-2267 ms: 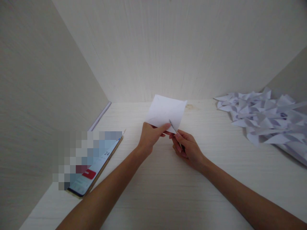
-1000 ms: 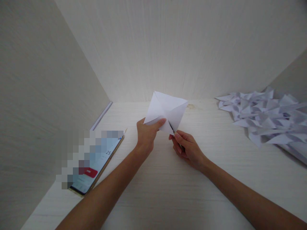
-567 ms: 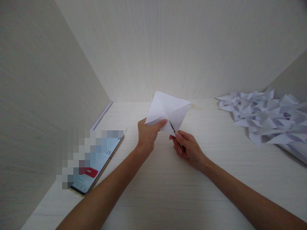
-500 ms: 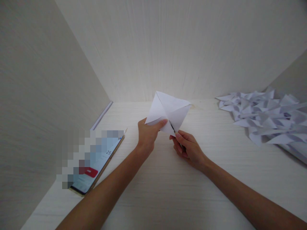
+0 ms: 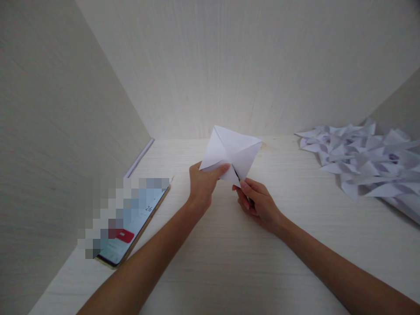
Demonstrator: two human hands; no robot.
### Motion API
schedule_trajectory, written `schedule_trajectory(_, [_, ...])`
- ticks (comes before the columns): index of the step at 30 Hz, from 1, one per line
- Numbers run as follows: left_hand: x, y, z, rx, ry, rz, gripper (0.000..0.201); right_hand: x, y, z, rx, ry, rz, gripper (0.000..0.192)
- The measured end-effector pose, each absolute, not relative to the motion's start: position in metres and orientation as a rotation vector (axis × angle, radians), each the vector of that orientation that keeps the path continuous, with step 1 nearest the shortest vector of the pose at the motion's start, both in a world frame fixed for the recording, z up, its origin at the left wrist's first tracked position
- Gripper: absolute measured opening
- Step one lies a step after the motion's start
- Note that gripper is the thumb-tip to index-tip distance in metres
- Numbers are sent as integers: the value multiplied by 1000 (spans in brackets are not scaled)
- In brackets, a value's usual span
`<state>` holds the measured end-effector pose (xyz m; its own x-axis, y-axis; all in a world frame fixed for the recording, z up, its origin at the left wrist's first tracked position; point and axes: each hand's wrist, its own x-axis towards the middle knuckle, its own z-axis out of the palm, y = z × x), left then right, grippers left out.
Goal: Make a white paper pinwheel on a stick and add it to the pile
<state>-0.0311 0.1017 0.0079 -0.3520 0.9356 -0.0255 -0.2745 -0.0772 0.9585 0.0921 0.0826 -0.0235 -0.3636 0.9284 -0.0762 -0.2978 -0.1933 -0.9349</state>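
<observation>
A square sheet of white paper, creased along its diagonals, is held up above the table with one corner towards me. My left hand pinches its left side, thumb on top and fingers underneath. At the near corner my right hand is closed on a pair of scissors. Only a thin dark blade shows, lying along the diagonal from the near corner towards the paper's middle. The scissors' handles are mostly hidden in my fingers.
Folded white paper pinwheel shapes lie heaped on the right, on top of white sheets. A phone with a lit screen, partly blurred out, rests at the left. Pale walls enclose the white table at the back and sides.
Both hands and the paper stay almost where they were. The scissor blade shows slightly differently at the near corner. The number on the phone has gone from 25 to 26.
</observation>
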Motion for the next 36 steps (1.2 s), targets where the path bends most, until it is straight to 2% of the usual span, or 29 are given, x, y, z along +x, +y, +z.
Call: schedule_trajectory(36, [-34,99,6,932,1150,1506,18,91,82,-21,-890,-1059,1733,35])
